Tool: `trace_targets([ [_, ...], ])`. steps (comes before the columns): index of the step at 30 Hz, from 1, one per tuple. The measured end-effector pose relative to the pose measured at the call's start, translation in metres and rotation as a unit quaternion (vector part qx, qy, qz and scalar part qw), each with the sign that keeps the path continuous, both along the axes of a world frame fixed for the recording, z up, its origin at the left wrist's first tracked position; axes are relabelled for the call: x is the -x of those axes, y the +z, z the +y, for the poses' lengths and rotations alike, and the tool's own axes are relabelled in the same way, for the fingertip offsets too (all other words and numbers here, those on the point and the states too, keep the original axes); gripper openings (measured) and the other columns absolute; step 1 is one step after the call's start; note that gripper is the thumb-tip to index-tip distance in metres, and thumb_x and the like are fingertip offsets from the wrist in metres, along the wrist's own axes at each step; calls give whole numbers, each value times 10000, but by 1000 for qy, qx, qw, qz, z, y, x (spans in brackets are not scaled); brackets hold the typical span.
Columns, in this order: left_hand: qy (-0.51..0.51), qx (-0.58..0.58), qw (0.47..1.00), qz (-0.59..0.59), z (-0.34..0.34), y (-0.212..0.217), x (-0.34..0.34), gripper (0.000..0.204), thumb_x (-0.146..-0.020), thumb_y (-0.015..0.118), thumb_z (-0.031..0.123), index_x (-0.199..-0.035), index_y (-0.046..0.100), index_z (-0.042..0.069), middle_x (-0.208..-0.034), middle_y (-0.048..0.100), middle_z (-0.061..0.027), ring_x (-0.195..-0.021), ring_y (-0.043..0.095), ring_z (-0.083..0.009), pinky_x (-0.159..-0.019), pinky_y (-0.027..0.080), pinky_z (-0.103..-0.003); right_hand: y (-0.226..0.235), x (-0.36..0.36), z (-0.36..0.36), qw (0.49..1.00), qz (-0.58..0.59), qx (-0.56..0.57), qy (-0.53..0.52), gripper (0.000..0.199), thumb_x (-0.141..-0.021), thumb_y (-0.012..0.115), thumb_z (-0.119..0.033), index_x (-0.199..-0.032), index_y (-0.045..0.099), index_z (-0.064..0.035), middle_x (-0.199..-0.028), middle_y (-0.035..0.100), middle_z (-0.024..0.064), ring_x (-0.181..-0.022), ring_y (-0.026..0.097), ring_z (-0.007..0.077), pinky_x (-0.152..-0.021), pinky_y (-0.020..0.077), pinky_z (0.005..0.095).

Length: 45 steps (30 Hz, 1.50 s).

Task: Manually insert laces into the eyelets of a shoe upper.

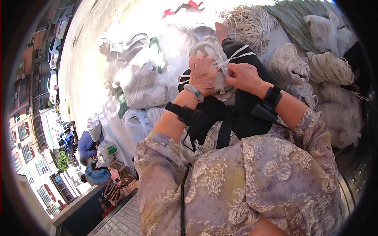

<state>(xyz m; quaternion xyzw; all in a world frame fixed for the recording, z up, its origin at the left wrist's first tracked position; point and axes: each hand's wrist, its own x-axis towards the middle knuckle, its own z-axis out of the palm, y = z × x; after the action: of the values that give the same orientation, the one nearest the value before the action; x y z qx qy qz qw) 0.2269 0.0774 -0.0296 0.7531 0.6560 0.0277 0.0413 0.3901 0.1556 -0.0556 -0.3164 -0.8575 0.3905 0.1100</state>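
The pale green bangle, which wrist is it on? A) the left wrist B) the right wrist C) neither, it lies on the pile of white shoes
A. The pale green bangle circles the left wrist just below the left hand, which rests on a white mesh sports shoe; the right hand has only a black strap band at its wrist.
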Motion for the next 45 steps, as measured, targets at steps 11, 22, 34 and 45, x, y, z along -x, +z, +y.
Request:
trace_targets([
  [11, 42, -81, 985, -145, -23, -10, 5, 152, -688, 555, 84, -820, 570, 11, -1128, 478, -158, -1089, 438, -327, -942, 302, -447, -2, 0, -1, 1000, -3, -8, -5, 230, -670, 610, -273, -725, 541, -60, -620, 560, 95, -630, 576, 289, -576, 433, 376],
  [22, 51, -179, 972, -142, -9, -25, -2, 135, -698, 533, 76, -800, 556, -9, -1132, 493, -184, -1089, 453, -345, -890, 369, -423, 1, 13, -10, 994, 74, -78, 19, 149, -705, 563, -116, -846, 591, -74, -837, 541, 94, -806, 569, 285, -677, 457, 385],
  [34, 82, -210, 953, -203, -15, -31, -7, 112, -689, 545, 31, -792, 576, 0, -1063, 535, -173, -1025, 502, -354, -843, 407, -412, -14, 26, -11, 985, 87, -146, 2, 65, -746, 557, -77, -807, 578, -73, -789, 526, 98, -773, 568, 300, -647, 459, 386],
  [45, 147, -230, 926, -261, -16, -49, -12, 94, -709, 547, 15, -791, 572, -26, -1034, 545, -211, -965, 527, -369, -850, 427, -400, -17, 25, -12, 985, 92, -144, -18, 42, -752, 549, -78, -791, 564, -75, -792, 524, 101, -761, 566, 315, -630, 455, 405],
])
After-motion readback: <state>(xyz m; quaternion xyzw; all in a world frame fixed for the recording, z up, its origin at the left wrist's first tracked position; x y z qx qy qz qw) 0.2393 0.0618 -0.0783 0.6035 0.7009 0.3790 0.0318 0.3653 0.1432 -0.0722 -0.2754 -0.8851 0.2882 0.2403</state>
